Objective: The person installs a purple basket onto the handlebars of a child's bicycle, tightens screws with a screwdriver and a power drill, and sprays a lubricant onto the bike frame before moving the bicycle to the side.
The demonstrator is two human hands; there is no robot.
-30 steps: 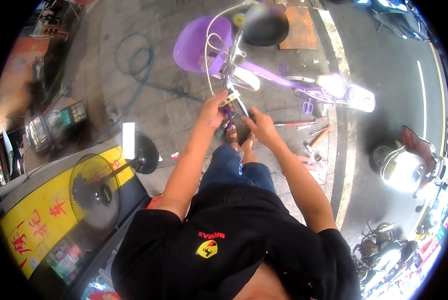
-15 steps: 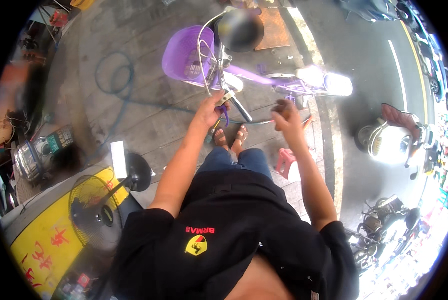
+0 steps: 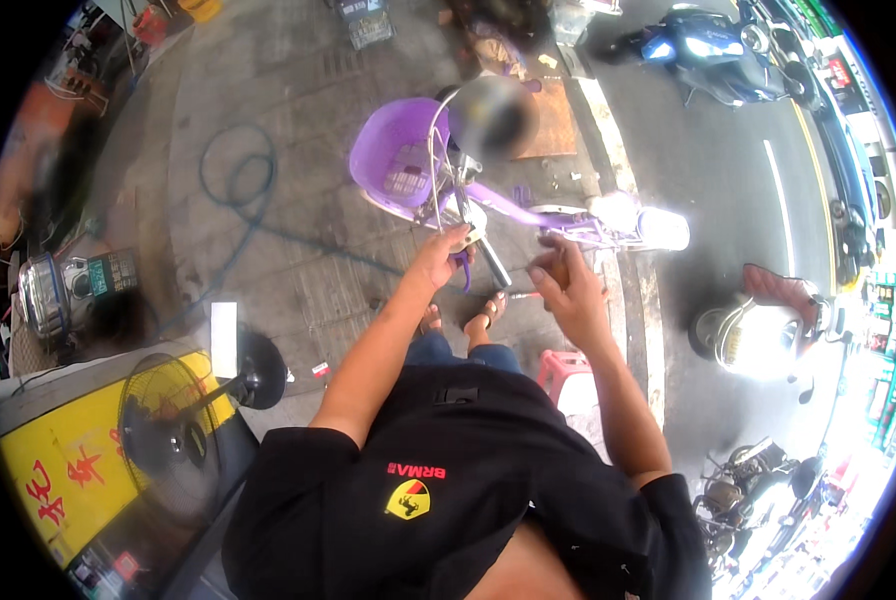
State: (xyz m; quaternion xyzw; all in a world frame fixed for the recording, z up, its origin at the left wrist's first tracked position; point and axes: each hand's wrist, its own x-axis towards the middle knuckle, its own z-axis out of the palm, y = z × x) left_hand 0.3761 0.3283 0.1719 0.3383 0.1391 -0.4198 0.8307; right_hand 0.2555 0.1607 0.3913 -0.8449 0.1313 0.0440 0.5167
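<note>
A purple bicycle (image 3: 508,205) stands in front of me, with a purple plastic basket (image 3: 393,150) at its front. My left hand (image 3: 442,258) is closed around a brake lever (image 3: 465,268) with a purple handle, at the near side of the handlebar. Beside those fingers the bare metal end of the handlebar (image 3: 495,266) sticks out toward me, without a grip. To the right, apart from the handlebar, my right hand (image 3: 572,295) is raised with curled fingers. Whatever its fingertips may pinch is too small to make out. Pale cables (image 3: 434,150) loop over the basket.
A blue-green hose (image 3: 258,215) lies coiled on the paving at left. Near my right leg stands a pink stool (image 3: 565,372). A black fan (image 3: 173,435) is at lower left, by a yellow sign (image 3: 53,480). Scooters (image 3: 733,60) are parked along the road.
The view has shifted, so the bicycle sits lower in it. My left hand stays on the brake lever. My right hand has come closer to the bicycle frame in the picture, its fingers still curled.
</note>
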